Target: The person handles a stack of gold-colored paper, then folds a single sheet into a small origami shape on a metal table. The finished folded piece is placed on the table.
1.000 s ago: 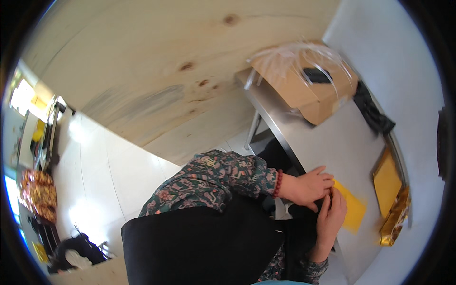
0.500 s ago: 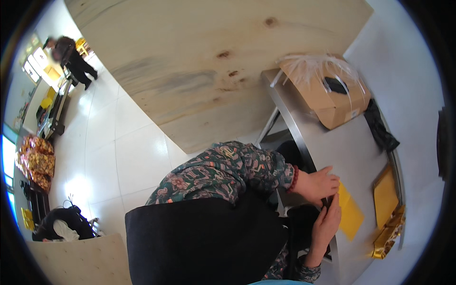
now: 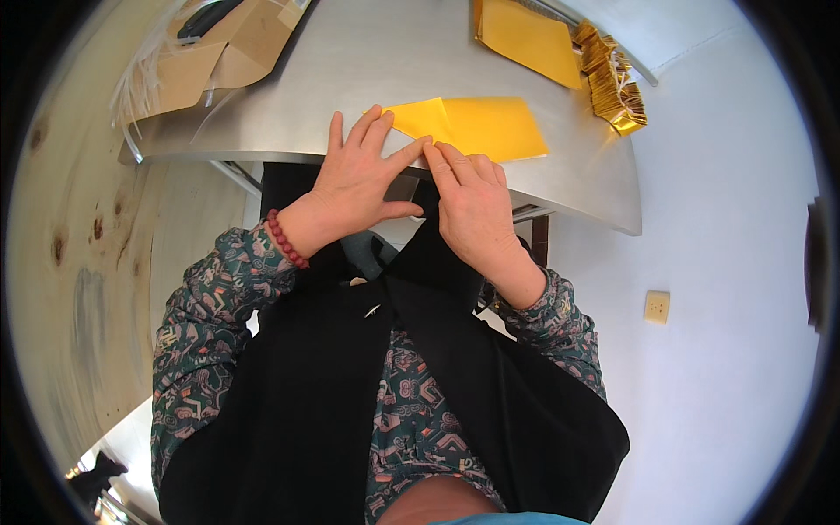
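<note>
A smooth, creased yellow paper sheet (image 3: 497, 127) lay near the brushed-steel worktop's (image 3: 367, 52) front edge. The left hand (image 3: 350, 179), fingers spread wide, touched its left end; the right hand's (image 3: 477, 206) narrow-set fingers met its near side, whether pinching, I couldn't tell. Clear plastic strips (image 3: 147, 83) draped a brown cardboard box (image 3: 249, 51), left corner; pleated gold foil (image 3: 617, 94) lay near the back edge.

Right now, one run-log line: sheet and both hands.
yellow sheet: on metal table; left hand: spread, at sheet's left end; right hand: curled, near edge; beyond sheet: yellow stack
</note>
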The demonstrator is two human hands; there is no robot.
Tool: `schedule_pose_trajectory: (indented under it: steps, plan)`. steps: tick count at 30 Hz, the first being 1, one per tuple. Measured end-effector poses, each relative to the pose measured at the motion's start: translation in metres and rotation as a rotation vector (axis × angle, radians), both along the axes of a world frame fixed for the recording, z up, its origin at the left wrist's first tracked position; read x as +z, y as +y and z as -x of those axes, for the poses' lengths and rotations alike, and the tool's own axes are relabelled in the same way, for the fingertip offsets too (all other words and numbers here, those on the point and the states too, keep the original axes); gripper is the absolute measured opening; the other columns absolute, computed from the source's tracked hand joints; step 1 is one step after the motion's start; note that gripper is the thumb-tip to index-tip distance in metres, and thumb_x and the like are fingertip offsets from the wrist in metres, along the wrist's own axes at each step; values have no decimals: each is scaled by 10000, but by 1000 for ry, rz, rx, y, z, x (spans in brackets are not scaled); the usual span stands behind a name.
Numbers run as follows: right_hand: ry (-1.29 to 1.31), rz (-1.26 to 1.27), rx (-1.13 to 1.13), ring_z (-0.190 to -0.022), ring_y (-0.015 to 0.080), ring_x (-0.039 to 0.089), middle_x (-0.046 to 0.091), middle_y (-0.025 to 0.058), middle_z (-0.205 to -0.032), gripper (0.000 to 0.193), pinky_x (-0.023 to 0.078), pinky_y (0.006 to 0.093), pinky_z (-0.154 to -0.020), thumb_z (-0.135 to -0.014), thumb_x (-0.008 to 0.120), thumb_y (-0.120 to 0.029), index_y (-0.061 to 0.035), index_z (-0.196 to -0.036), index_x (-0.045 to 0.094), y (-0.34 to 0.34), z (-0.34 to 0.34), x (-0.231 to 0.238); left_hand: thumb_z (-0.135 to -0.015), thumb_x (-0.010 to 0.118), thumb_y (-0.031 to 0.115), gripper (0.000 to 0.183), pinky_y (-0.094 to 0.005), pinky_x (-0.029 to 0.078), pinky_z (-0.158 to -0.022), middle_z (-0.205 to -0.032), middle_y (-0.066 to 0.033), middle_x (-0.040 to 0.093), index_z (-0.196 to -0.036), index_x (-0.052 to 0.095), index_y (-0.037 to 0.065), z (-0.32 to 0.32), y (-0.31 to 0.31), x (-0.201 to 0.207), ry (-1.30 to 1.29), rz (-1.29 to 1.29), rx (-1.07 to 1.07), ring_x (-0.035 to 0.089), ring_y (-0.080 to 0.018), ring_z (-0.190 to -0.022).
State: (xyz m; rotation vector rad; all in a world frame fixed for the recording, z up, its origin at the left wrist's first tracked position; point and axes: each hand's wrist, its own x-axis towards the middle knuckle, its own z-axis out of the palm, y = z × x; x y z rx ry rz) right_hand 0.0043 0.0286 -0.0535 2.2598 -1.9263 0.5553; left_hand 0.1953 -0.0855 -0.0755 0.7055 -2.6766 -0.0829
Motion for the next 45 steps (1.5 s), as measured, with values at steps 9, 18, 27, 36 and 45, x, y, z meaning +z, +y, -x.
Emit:
schedule_pose_trajectory:
  steps: [9,18,27,36,45]
  plan:
    - [-12,67,14,-1210,320,606,610,106,-1503,698,455,447,-1085,-796,630,51,-39,-1487,596,13,15,-21,-929,768,475,709,-664,267,-1244,-1557,-45,560,-1540,560,181,-21,-32,-7,-15,103,26,475,-263,-1480]
    - [-57,106,-25,-1154,308,621,653,81,-1451,625,470,441,-1045,-837,635,24,-70,-1454,614,11,15,-26,-919,794,423,685,-607,308,-1246,-1551,-56,575,-1506,587,138,-20,-40,-13,12,113,-17,483,-318,-1461]
    - [-94,87,19,-955,306,702,770,64,-987,204,508,435,-940,-1017,622,-249,-105,-1086,750,-16,32,-4,-806,825,52,481,-490,489,-1133,-1399,-124,616,-1267,687,68,-29,-28,-4,198,68,-196,565,-381,-1369]
    - [79,-280,180,-983,387,701,762,137,-983,278,567,511,-862,-1078,520,-274,-111,-1063,745,-43,83,30,-781,792,98,296,-424,522,-987,-1052,-66,659,-1069,725,82,33,0,-16,330,146,-434,667,-283,-1029]
    - [131,-468,203,-986,418,724,766,202,-1093,410,582,513,-871,-1088,513,-377,-45,-1095,754,-87,79,44,-874,661,171,262,-488,482,-1047,-1280,-149,654,-1101,719,54,160,41,-35,384,140,-367,594,-363,-1242]
